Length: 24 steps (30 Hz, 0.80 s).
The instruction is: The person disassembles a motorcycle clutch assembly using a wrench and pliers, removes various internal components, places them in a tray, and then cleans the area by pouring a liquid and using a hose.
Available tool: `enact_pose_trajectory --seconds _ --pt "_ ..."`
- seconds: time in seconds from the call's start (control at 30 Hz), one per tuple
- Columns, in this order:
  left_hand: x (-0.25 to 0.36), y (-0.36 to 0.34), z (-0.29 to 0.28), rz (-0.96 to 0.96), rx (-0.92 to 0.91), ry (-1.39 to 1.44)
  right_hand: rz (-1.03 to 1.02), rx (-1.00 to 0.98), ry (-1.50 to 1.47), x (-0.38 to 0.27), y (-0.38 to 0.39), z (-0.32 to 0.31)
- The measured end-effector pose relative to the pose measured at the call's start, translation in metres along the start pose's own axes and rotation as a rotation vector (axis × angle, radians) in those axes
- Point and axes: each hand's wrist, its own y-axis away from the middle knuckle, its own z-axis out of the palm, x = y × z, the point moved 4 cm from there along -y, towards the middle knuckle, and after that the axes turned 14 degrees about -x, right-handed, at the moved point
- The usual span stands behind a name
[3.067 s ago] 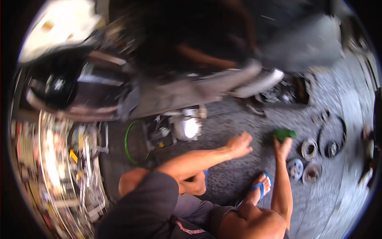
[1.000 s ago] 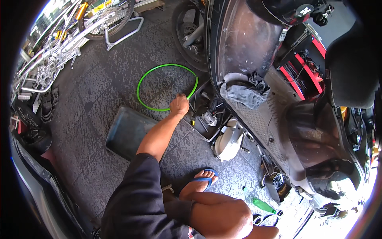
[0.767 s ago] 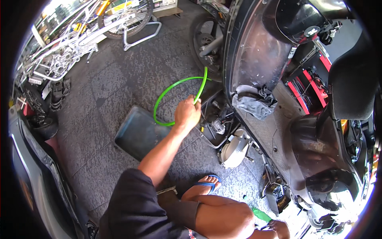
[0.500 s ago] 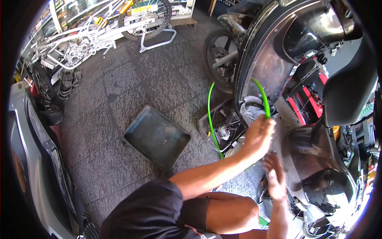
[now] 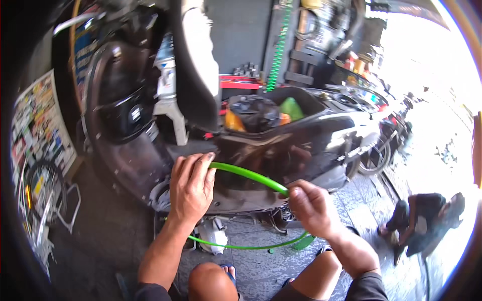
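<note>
A bright green flexible hose (image 5: 248,174) bows across the space in front of me. My left hand (image 5: 192,188) has its fingers closed around the hose at one side. My right hand (image 5: 311,206) pinches it farther right, thumb on top. Below my hands, a lower run of the green hose (image 5: 251,247) curves near the floor. Just beyond stands a dark brown scooter (image 5: 261,185) with its seat (image 5: 201,108) raised and orange and green items in the compartment beneath. Where the hose ends is hidden by my hands.
Beneath the scooter sits a pale metal part (image 5: 213,235). A green round object (image 5: 304,243) lies near my right knee. At the right another person (image 5: 427,223) crouches. A wheel on a stand (image 5: 47,185) is at the left, and a red tool rack (image 5: 241,82) stands behind.
The view has swung right and up toward the scooter's side. My left hand stays on the hose; my right hand, lower before, now grips it too, and a stretch spans between them.
</note>
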Motion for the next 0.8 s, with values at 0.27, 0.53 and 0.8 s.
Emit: enact_pose_trajectory --seconds 0.27,0.53,0.8 --pt "0.081 -0.189 0.033 0.135 0.090 0.154 -0.024 0.506 -0.062 -0.029 0.162 -0.166" --pt "0.146 -0.351 0.157 0.100 0.095 0.285 -0.062 1.436 0.304 -0.022 0.334 -0.306" --pt "0.216 -0.419 0.346 0.140 -0.375 0.496 0.242 1.284 1.052 0.000 0.368 -0.337"
